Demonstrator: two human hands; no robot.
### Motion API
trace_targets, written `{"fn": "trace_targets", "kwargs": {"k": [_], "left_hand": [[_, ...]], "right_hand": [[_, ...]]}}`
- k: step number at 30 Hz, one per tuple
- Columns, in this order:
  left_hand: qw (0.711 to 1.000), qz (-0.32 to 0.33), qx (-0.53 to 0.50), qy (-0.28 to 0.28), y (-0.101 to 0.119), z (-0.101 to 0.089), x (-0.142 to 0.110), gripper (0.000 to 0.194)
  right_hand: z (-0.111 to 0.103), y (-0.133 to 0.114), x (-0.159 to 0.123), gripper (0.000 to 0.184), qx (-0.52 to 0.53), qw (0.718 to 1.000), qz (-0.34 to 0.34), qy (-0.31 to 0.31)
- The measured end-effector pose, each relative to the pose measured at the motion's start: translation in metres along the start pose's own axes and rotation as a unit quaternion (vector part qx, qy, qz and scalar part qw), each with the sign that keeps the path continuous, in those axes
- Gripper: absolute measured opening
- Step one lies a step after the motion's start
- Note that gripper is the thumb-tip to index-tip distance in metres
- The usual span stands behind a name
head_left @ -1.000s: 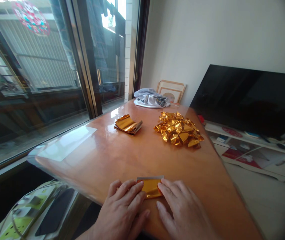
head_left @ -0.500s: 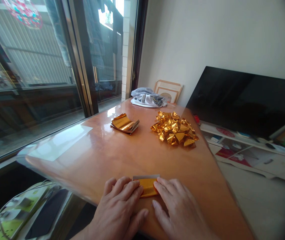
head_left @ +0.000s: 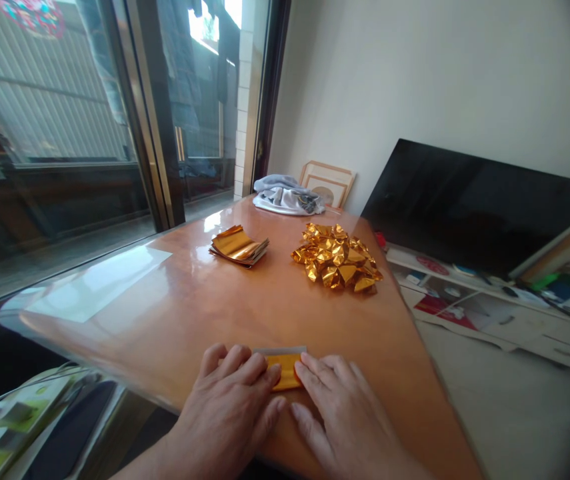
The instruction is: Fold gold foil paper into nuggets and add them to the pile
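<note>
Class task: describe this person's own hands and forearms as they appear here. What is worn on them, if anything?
Both hands are bare: the left hand and the right hand wear no gloves, and no ring, watch or bracelet shows on either. The left forearm is bare too, with no sleeve in view. No markings show.

- Left hand (head_left: 225, 417) and right hand (head_left: 339, 420) lie flat on the wooden desk (head_left: 165, 333), fingers (head_left: 259, 375) touching both sides of a silver-edged gold foil square (head_left: 285, 371)
- Farther up: stacked foil sheets (head_left: 239, 245) beside crumpled gold foil (head_left: 335, 260)
</note>
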State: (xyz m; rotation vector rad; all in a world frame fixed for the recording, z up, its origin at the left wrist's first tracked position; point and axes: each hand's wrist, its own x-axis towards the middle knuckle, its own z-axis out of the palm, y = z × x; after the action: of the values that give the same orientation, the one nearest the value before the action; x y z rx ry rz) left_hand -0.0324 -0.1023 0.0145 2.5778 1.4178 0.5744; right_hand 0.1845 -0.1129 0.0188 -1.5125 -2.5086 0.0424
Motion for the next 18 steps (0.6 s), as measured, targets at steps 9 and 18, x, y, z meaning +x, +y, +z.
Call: {"fn": "trace_targets", "kwargs": {"k": [9,18], "left_hand": [[1.000,0.006,-0.002,-0.004,-0.001,-0.007,0.017,0.030],[1.000,0.006,0.009,-0.012,-0.010,-0.007,0.021,0.029]], "right_hand": [[-0.006,0.002,-0.003,0.044,-0.004,1.000,-0.004,-0.016],[-0.007,-0.001,-0.011,0.068,0.001,0.998,0.022,-0.062]]}}
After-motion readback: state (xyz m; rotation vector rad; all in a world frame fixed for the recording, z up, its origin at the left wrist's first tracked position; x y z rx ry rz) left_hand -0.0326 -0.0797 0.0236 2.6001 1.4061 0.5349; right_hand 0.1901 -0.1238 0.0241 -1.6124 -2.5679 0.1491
